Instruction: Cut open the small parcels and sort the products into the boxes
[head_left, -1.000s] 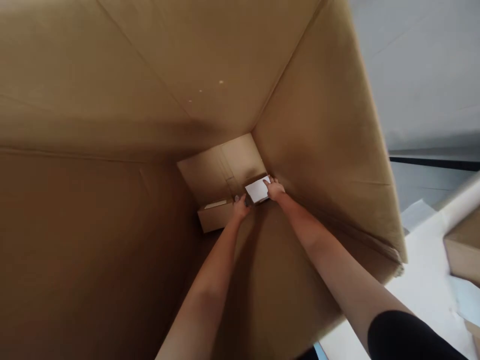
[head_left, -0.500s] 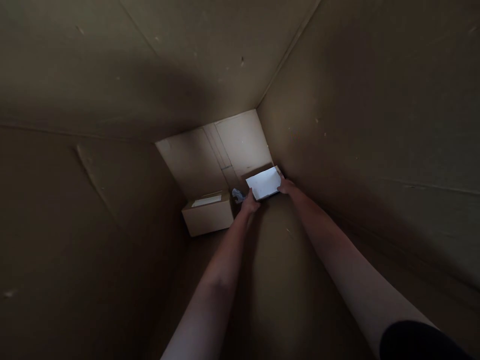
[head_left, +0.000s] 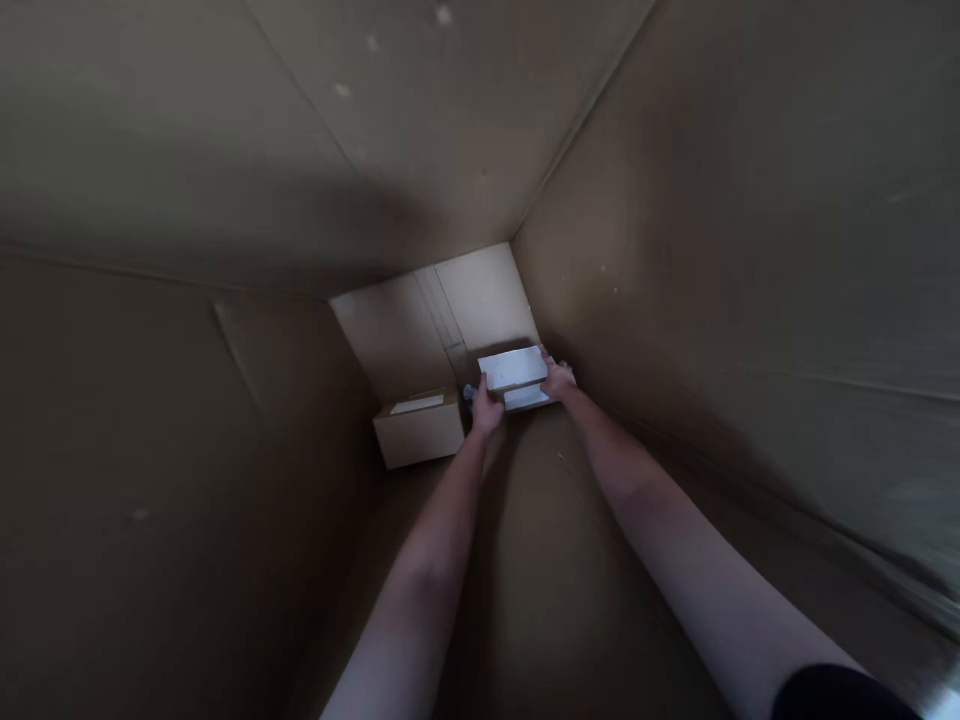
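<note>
Both my arms reach deep into a tall, dim cardboard carton point(head_left: 675, 250). My left hand point(head_left: 486, 407) and my right hand point(head_left: 559, 379) grip the two ends of a small box with a white top point(head_left: 514, 368), held in the carton's far right bottom corner. Under it another white-faced edge point(head_left: 526, 399) shows; I cannot tell whether it is a second box. Both hands are closed on the box's sides. Just left of my left hand sits a small brown box with a white label point(head_left: 418, 428) on the carton floor.
The carton's bottom point(head_left: 442, 315) has a taped seam down its middle. A small dark-bluish object point(head_left: 468, 392) lies between the brown box and my left hand. Cardboard walls close in on all sides.
My view has gone fully inside the carton and turned dark. The white-topped box has tipped from a tilted face to lying flatter, with my hands shifted to its two ends.
</note>
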